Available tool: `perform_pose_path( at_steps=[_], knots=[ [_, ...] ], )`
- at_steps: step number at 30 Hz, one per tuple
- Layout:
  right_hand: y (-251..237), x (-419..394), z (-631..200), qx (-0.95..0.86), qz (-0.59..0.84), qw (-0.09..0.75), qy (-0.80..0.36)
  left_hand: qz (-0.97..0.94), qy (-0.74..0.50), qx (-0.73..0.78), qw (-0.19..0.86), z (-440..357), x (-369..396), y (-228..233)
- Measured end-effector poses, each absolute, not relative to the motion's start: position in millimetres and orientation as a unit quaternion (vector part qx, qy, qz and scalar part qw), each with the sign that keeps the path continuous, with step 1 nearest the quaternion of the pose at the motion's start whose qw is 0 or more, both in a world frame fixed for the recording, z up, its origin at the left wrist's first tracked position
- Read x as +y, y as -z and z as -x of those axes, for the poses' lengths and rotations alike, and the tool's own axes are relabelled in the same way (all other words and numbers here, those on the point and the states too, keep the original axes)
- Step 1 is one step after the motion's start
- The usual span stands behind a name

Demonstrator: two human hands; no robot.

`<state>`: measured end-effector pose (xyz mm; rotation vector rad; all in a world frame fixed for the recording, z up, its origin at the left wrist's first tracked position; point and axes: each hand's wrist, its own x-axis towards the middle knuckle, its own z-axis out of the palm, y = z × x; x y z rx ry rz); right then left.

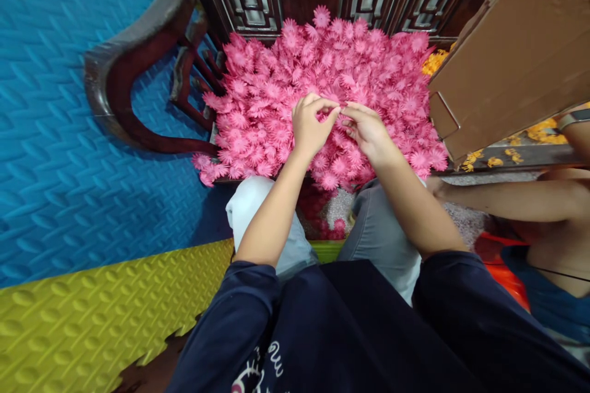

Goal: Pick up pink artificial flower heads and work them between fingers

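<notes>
Many pink artificial-looking flowers (271,92) lie heaped on a dark wooden seat with a carved back. Above the middle of the heap, my left hand (311,126) pinches with thumb and forefinger. My right hand (369,129) meets it fingertip to fingertip, thumb and forefinger also closed and the other fingers curled. Whatever sits between the fingertips is too small to make out against the pink.
A curved wooden armrest (147,144) borders the heap at left. To the right leans a cardboard box (511,55), with orange flowers (546,132) behind and below it. Another person's arm (516,201) reaches in from the right. Blue mats (55,123) cover the left side.
</notes>
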<state>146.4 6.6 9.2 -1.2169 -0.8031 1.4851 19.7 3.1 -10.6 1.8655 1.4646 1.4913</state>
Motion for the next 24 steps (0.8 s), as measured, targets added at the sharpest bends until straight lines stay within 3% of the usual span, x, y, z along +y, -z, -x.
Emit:
perform_pose_path(
  at_steps=[9,16,24],
  knots=[
    [-8,8,-147,-0.307,0.526,0.513,-0.605,-0.58,-0.604,0.52,0.171,-15,10,11],
    [-11,9,-151,-0.25,0.521,0.525,-0.625,-0.354,-0.711,0.605,0.054,29,30,15],
    [-11,8,-149,-0.25,0.508,0.51,-0.648,-0.532,-0.64,0.547,0.093,5,8,3]
  ],
)
